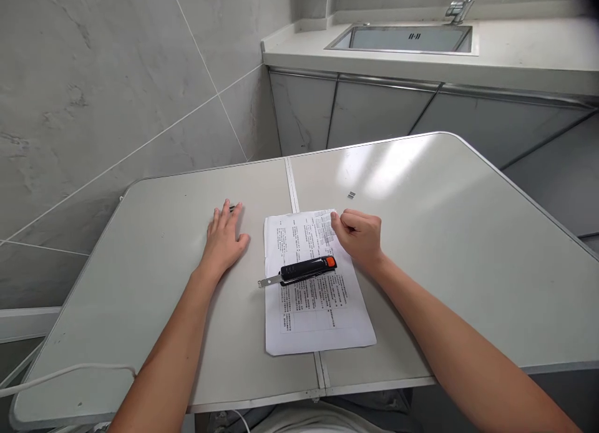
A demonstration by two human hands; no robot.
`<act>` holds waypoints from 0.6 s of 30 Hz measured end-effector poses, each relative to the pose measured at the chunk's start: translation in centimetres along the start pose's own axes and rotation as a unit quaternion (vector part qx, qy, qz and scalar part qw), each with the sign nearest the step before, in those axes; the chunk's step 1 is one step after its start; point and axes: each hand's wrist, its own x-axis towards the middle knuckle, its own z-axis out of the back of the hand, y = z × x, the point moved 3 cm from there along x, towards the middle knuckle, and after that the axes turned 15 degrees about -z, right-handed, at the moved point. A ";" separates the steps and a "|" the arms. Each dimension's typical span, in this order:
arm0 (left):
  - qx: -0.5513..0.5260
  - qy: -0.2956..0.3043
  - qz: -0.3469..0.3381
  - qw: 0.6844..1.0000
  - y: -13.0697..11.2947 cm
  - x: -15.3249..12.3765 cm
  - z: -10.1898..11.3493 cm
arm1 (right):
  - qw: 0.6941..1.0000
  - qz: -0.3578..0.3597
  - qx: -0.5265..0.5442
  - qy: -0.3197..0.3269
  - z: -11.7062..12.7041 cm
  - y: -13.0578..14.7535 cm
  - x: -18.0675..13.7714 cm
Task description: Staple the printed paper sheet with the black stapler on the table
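Observation:
A black stapler (306, 269) with an orange end lies across the printed sheets of paper (318, 327), its metal tray (270, 281) sticking out to the left. My left hand (224, 239) rests on the table left of the paper with its fingers spread. A small dark strip, seemingly of staples (231, 208), shows between its fingertips, partly hidden. Closed into a fist, my right hand (359, 233) is at the paper's upper right corner; nothing shows in it. Just beyond that fist lie short strips of staples (350, 195).
The pale folding table (468, 246) has a seam down its middle. Behind it stand a counter with a sink (402, 38) and a faucet (461, 9). A tiled wall (140, 77) rises at the left. A white cable (70, 370) crosses the near left corner.

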 end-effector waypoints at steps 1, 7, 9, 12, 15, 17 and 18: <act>0.003 -0.009 0.000 1.000 0.2 0.1 0.0 | 1.000 0.002 0.002 0.005 0.0 0.0 0.0; 0.004 -0.100 -0.015 0.995 0.5 0.0 -0.5 | 1.000 0.006 -0.007 -0.011 0.1 0.1 0.0; -0.003 -0.146 -0.030 0.989 0.2 -0.2 -0.3 | 1.000 -0.001 -0.016 -0.014 0.2 0.1 0.1; -0.011 -0.175 -0.043 0.983 -0.3 -0.5 0.1 | 1.000 -0.001 -0.026 -0.010 0.2 0.2 0.1; -0.022 -0.188 -0.051 0.981 -0.5 -0.6 0.5 | 0.999 0.002 -0.039 -0.022 0.4 0.6 0.1; -0.040 -0.197 -0.055 0.978 -0.8 -0.6 0.6 | 0.998 -0.003 -0.048 -0.036 0.6 0.8 0.1; -0.050 -0.202 -0.060 0.976 -1.0 -0.6 0.7 | 0.998 -0.008 -0.052 -0.041 0.7 0.9 0.1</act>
